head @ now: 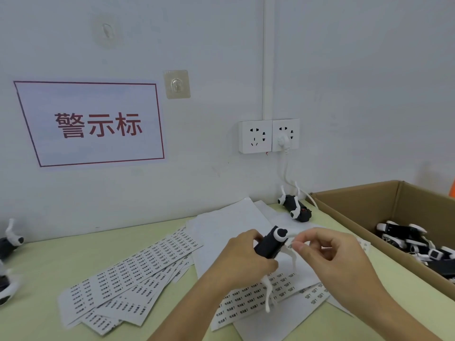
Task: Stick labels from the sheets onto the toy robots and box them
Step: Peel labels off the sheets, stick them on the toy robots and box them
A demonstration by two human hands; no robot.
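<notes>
Our left hand (pixel 242 260) grips the robot (pixel 269 244) above the label sheets (pixel 138 269) mid-tabletop; our right hand (pixel 332 257) pinches a label (pixel 291 245) just beside it. The box (pixel 354 210) sits at the right edge.

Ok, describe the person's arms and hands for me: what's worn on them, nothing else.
Nothing is worn that shows. The left hand and right hand are bare: no gloves, rings, watch or bands visible. Both forearms are bare too, with no sleeve reaching into the picture. Fingernails look short and unpainted.
</notes>
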